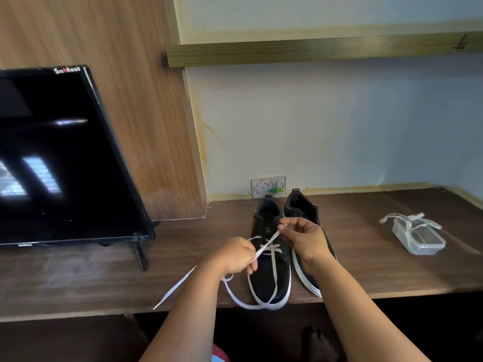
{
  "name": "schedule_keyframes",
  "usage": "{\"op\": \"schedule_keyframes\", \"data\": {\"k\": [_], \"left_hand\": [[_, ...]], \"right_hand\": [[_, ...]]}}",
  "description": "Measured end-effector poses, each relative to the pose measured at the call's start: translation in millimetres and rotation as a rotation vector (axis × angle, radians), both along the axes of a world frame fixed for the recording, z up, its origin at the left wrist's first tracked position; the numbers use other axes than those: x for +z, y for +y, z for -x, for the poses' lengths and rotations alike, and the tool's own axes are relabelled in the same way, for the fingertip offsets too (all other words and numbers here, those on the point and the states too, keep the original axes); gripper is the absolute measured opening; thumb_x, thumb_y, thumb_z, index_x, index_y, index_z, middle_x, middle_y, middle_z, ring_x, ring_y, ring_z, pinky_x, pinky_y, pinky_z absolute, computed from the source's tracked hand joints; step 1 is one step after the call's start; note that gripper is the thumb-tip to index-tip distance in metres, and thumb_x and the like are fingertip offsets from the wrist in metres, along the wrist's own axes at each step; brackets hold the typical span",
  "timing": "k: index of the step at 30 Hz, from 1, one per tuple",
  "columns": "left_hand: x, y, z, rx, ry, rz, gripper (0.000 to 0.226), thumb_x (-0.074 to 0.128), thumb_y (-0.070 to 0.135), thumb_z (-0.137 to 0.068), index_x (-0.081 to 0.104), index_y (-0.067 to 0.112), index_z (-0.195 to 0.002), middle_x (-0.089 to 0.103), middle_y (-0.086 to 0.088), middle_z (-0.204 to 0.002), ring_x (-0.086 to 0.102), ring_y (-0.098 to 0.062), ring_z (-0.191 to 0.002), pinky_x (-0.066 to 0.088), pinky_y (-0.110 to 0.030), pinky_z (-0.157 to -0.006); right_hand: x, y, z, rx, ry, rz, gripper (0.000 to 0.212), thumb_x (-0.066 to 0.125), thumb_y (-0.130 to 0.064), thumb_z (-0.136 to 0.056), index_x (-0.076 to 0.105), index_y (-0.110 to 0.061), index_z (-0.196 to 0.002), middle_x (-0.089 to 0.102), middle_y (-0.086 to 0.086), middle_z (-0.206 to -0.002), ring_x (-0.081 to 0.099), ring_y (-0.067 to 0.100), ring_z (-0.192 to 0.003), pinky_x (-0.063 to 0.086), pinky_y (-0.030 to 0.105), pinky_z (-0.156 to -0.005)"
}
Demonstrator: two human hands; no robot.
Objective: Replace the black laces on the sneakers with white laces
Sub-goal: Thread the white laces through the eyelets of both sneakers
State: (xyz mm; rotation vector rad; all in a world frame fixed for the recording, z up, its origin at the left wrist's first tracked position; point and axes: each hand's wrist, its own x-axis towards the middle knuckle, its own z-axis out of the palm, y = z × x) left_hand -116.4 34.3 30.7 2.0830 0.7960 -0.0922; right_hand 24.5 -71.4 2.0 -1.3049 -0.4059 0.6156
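Two black sneakers with white soles stand side by side on the dark wooden table, toes toward me. The left sneaker (269,273) carries a white lace (236,300) crossed through its lower eyelets, with long slack looping over the table's front edge. My left hand (235,256) is closed on one strand of this lace beside the shoe. My right hand (304,237) pinches the lace's tip above the shoe's tongue. The right sneaker (303,207) is partly hidden behind my right hand, and no lace shows on it.
A clear plastic container (423,241) with a second white lace (407,220) draped over it sits at the right. A black TV screen (60,158) on a stand fills the left. A white wall socket box (268,186) sits behind the shoes. The table (104,278) ends just below the shoes.
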Motion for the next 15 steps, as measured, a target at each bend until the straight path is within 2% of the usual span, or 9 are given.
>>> {"op": "schedule_keyframes", "data": {"k": [3,5,7,8,10,12,13,15], "left_hand": [[-1,9,3,0.085,0.038,-0.069,0.033,0.041,0.007,-0.088,0.065,0.013,-0.068,0.066,-0.002,-0.069,0.054,-0.012,-0.062,0.037,-0.021,-0.054],[-3,15,4,0.13,0.1,-0.172,0.028,0.042,0.016,-0.09,0.068,0.013,-0.082,0.066,-0.003,-0.083,0.06,-0.02,-0.08,0.041,-0.026,-0.067],[-7,17,4,0.142,0.187,-0.435,0.028,0.039,0.035,-0.094,0.065,0.024,-0.099,0.063,0.004,-0.103,0.052,-0.02,-0.106,0.036,-0.038,-0.087],[-11,17,1,0.145,0.139,-0.495,0.028,0.039,0.043,-0.096,0.061,0.03,-0.107,0.059,0.01,-0.112,0.045,-0.017,-0.115,0.031,-0.041,-0.092],[-17,12,-8,0.105,-0.117,-0.383,0.029,0.045,0.046,-0.097,0.057,0.035,-0.12,0.058,0.015,-0.121,0.042,-0.011,-0.122,0.032,-0.04,-0.101],[-20,1,-18,0.103,-0.368,-0.136,0.021,0.051,0.039,-0.097,0.062,0.034,-0.114,0.065,0.012,-0.112,0.056,-0.009,-0.112,0.044,-0.034,-0.098],[-20,-3,-22,0.109,-0.427,-0.079,0.014,0.052,0.035,-0.097,0.065,0.033,-0.102,0.068,0.012,-0.1,0.061,-0.007,-0.1,0.048,-0.029,-0.089],[-22,-5,-25,0.135,-0.484,-0.074,0.021,0.055,0.03,-0.097,0.062,0.032,-0.077,0.066,0.011,-0.077,0.06,-0.004,-0.076,0.047,-0.02,-0.072]], "right_hand": [[-1,-2,-1,-0.088,-0.135,0.059,0.011,0.07,0.001,-0.084,0.069,-0.009,-0.089,0.065,0.009,-0.08,0.064,0.014,-0.074,0.055,0.018,-0.068],[0,-4,-1,-0.102,-0.176,0.078,0.004,0.073,-0.005,-0.083,0.07,-0.008,-0.085,0.068,0.009,-0.078,0.064,0.013,-0.071,0.054,0.019,-0.067],[-2,-4,0,-0.079,-0.219,0.118,0.008,0.076,-0.013,-0.081,0.071,-0.007,-0.081,0.069,0.008,-0.072,0.063,0.013,-0.066,0.053,0.022,-0.065],[-3,-3,1,-0.051,-0.234,0.134,0.012,0.078,-0.016,-0.08,0.071,-0.007,-0.08,0.069,0.008,-0.07,0.063,0.013,-0.065,0.054,0.024,-0.065],[-5,0,5,0.026,-0.255,0.144,0.017,0.08,-0.02,-0.077,0.071,-0.006,-0.078,0.069,0.007,-0.066,0.063,0.015,-0.063,0.054,0.028,-0.068],[-7,3,7,0.088,-0.248,0.114,0.015,0.078,-0.017,-0.078,0.07,-0.004,-0.079,0.068,0.009,-0.066,0.061,0.017,-0.063,0.052,0.03,-0.067],[-8,4,7,0.099,-0.237,0.093,0.013,0.076,-0.014,-0.08,0.07,-0.003,-0.08,0.067,0.01,-0.067,0.061,0.017,-0.063,0.051,0.03,-0.067],[-10,5,4,0.097,-0.262,0.097,0.01,0.075,-0.011,-0.081,0.07,-0.003,-0.08,0.067,0.013,-0.069,0.06,0.018,-0.063,0.05,0.032,-0.065]]}}
